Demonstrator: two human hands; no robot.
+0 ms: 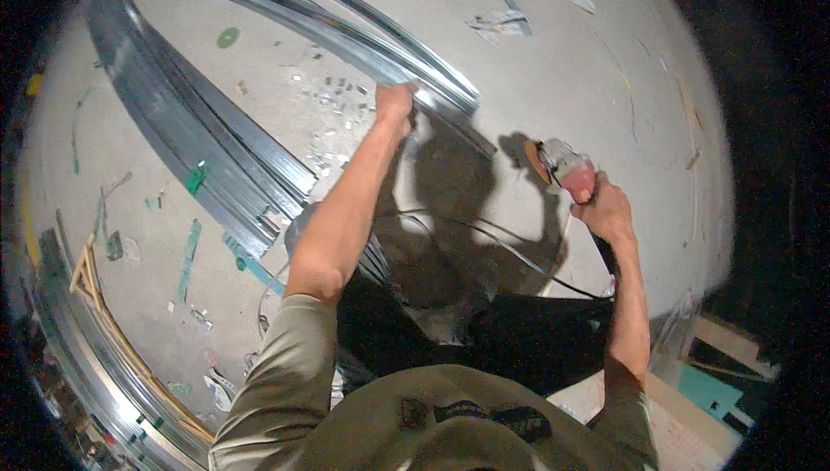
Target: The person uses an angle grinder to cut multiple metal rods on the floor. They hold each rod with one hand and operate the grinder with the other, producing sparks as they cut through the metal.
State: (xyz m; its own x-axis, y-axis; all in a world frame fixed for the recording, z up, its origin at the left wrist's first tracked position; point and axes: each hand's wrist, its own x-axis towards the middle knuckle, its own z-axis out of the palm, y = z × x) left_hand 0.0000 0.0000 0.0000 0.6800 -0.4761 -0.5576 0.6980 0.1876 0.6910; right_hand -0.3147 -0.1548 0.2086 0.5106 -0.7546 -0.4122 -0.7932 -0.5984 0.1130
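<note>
From up here I see a pale grey concrete floor [562, 64], scuffed and littered with small bright metal offcuts [333, 95]. Across it lie two lots of long silvery sheet-metal channel strips: a wide dark stack [203, 147] running from upper left down toward the person's knees, and a narrower bundle [363, 25] that runs from the top left down to the right and ends just past the left hand. That narrower bundle is the one in hand, and its long axis lies diagonally, with its cut end toward the right.

The left hand [394, 108] reaches straight forward, arm nearly full length, and is closed over the near edge of that bundle close to its end; I read it as a clamping grip, though the fingers curl out of my sight. The right hand [605, 210] sits lower and to the right, wrapped tight around the body of a small red and grey angle grinder [564, 168], whose orange disc [538, 161] points left toward the bundle's end. Disc and metal are apart, with bare, shadowed floor between them. So the left hand is on the strip; the right is the farther one. A thin black cable [493, 246] trails across the floor below both hands.
</note>
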